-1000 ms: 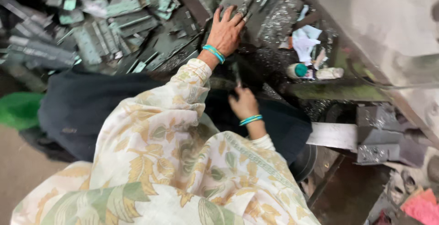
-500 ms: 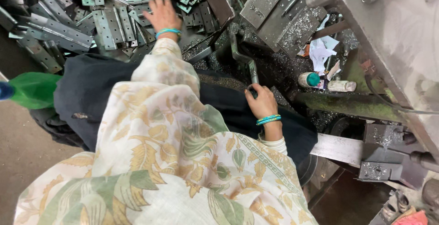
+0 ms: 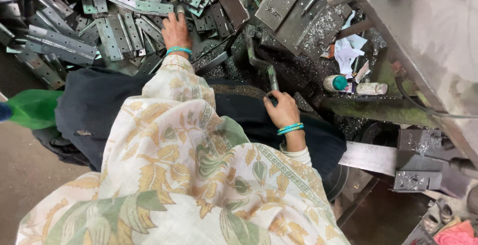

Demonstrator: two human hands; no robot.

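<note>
My left hand (image 3: 175,30) lies flat on the heap of grey hinge plates (image 3: 107,28), fingers spread, gripping nothing; those sharp edges could nick me. My right hand (image 3: 283,109) is closed around the bent metal lever (image 3: 261,62), which looks slick with shavings and might slip.

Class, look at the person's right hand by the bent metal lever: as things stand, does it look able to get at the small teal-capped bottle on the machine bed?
Probably yes. The right hand grips the lever, and the teal-capped bottle lies just beyond it with only metal shavings between. It would have to let go of the lever first.
</note>
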